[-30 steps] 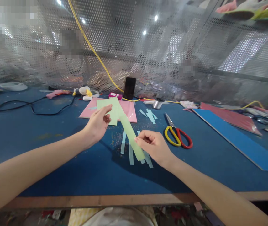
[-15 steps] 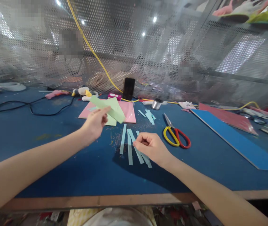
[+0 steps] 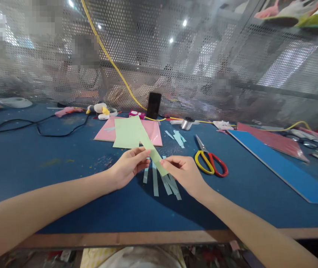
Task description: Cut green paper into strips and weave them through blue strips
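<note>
Between my two hands is a long light-green paper strip (image 3: 152,149), slanting down to the right. My left hand (image 3: 129,166) pinches its left edge with thumb and fingers. At its lower end, my right hand (image 3: 186,174) grips the paper between thumb and forefinger. Below the hands several pale blue paper strips (image 3: 155,182) lie fanned on the table, partly covered by the green strip and my fingers. Behind, a light-green paper sheet (image 3: 127,132) rests on a pink sheet (image 3: 105,131). Scissors (image 3: 210,163) with one yellow and one red handle lie right of my right hand.
Short blue strips (image 3: 179,138) and a wire spool (image 3: 187,123) lie farther back. A phone (image 3: 153,105) stands against the perforated metal screen (image 3: 198,67). To the right is a blue board (image 3: 281,165); at left, a pink glue gun (image 3: 68,111) with a black cord.
My left hand has come down and right with the green strip, toward my right hand. The right fingers now hold the strip's lower end. The green sheet behind is uncovered.
</note>
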Motion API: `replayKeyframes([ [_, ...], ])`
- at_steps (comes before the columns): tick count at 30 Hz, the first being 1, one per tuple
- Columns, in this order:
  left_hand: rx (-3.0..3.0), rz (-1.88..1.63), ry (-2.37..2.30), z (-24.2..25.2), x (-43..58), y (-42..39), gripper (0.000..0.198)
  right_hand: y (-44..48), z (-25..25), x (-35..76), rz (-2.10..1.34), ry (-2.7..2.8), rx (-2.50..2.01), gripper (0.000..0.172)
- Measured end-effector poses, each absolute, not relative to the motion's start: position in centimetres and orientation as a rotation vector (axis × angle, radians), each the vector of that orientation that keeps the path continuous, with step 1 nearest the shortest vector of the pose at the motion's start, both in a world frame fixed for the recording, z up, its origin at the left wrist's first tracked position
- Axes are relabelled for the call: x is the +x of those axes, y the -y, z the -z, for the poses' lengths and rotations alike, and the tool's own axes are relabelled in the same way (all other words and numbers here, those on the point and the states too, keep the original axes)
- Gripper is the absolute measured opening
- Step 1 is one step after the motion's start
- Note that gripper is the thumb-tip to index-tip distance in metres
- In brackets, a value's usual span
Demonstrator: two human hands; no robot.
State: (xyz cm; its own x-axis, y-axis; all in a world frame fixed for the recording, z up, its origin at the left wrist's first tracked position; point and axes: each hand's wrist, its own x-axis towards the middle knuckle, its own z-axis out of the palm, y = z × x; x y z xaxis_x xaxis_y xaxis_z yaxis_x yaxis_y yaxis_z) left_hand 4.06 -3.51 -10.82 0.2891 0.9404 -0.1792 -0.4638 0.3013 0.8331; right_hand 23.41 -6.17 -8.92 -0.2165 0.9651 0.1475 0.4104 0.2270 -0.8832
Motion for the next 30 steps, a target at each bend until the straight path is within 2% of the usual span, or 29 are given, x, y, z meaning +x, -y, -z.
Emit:
replayKeyframes([
  [4,0.752,-1.059,-0.764,10.8,3.7,3.2,0.012,6.0,9.0,23.3,-0.913,1.817,-1.243,0.035],
  [7,0.723,-1.083,-0.758,10.7,3.6,3.1,0.01,5.5,8.4,23.7,-0.825,1.926,-1.299,0.042],
  [8,0.704,-1.096,-0.76,10.6,3.5,3.0,0.01,5.2,8.1,24.1,-0.695,1.999,-1.385,0.047],
  [10,0.647,-1.132,-0.775,10.3,3.3,2.7,0.014,4.4,7.4,25.4,-0.199,2.174,-1.663,0.051],
  [12,0.566,-1.173,-0.798,10.0,3.0,2.3,0.018,3.4,7.0,27.1,0.327,2.113,-2.051,0.043],
  [13,0.528,-1.188,-0.806,9.9,2.9,2.1,0.021,3.0,6.8,28.0,0.426,2.067,-2.236,0.039],
  [15,0.474,-1.198,-0.809,9.6,2.7,1.7,0.024,2.1,6.7,29.7,0.275,1.893,-2.61,0.04],
  [17,0.451,-1.193,-0.798,9.4,2.5,1.4,0.024,1.3,6.8,30.9,0.158,1.872,-2.689,0.041],
  [24,0.376,-1.226,-0.752,9.3,1.6,1.1,0.014,-0.3,7.0,32.8,0.026,1.871,-2.722,0.036],
  [30,0.344,-1.226,-0.756,9.4,1.0,0.6,0.013,-1.0,7.2,34.5,-0.035,1.859,-2.628,0.044],
])
